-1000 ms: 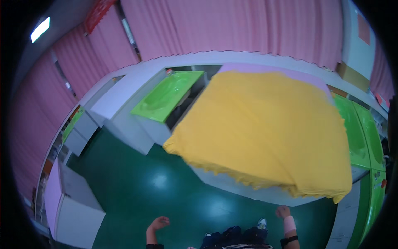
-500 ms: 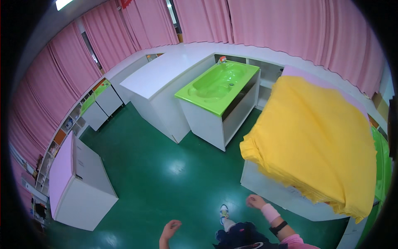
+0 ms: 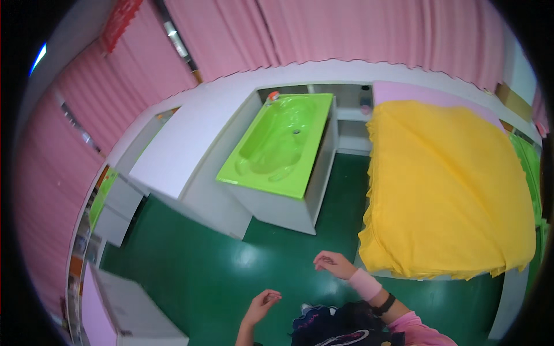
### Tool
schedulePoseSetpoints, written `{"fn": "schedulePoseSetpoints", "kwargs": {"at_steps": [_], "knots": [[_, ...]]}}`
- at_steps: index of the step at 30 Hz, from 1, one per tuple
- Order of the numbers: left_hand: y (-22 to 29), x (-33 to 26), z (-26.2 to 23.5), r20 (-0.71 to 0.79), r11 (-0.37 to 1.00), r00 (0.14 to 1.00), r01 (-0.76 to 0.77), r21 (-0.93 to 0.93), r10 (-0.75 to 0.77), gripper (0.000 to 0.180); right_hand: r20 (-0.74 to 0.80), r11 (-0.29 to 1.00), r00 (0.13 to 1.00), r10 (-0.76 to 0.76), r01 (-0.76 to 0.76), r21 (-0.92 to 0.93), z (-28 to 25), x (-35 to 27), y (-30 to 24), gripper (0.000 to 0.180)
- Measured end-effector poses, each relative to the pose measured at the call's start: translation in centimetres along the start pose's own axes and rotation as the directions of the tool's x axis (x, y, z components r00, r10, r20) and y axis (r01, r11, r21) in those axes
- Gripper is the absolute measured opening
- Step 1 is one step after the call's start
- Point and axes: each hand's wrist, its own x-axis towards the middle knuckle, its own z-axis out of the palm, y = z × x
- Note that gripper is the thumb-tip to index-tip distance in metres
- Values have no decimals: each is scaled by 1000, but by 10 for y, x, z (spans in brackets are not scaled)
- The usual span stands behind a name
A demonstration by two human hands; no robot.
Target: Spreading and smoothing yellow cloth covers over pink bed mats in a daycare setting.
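My left hand (image 3: 264, 304) is raised over the green floor at the lower middle, its fingers loosely bent and nothing visible in it. To its right and a little farther off, my right hand (image 3: 333, 264) also hangs in the air, empty, with half-curled fingers. A pink wristband (image 3: 365, 284) and a dark watch-like band (image 3: 384, 304) circle the right forearm. Nearest to that hand is a yellow cloth (image 3: 444, 184), draped over a table on the right with its ruffled edge hanging down. Neither hand touches it.
A bright green tub basin (image 3: 271, 141) set in a white cabinet stands ahead. Left of it is a white-topped counter (image 3: 179, 147). A low cabinet with a lilac top (image 3: 98, 308) stands at the lower left. Pink curtains (image 3: 358, 32) line the walls above a white ledge.
My view has turned right and come nearer to the basin and the cloth-covered table. Both hands remain empty; the right one appears farther left and higher.
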Motion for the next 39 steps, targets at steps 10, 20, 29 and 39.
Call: {"fn": "schedulePoseSetpoints", "kwargs": {"at_steps": [10, 20, 29, 39], "knots": [[95, 304, 9, 659, 929, 744, -313, 195, 112, 16, -847, 972, 524, -84, -144, -186, -52, -67, -51, 11], [190, 440, 127, 884, 876, 446, -472, 100, 139, 11, -934, 982, -328, -143, -168, -92, 3, -151, -73, 7], [329, 512, 208, 928, 718, 343, -682, 140, 145, 10, -706, 969, -666, -239, -212, -128, -39, -218, -60, 8], [471, 747, 258, 840, 702, 542, -586, 404, -31, 18, -631, 970, -748, -203, -242, -24, -61, -208, -76, 8]]}}
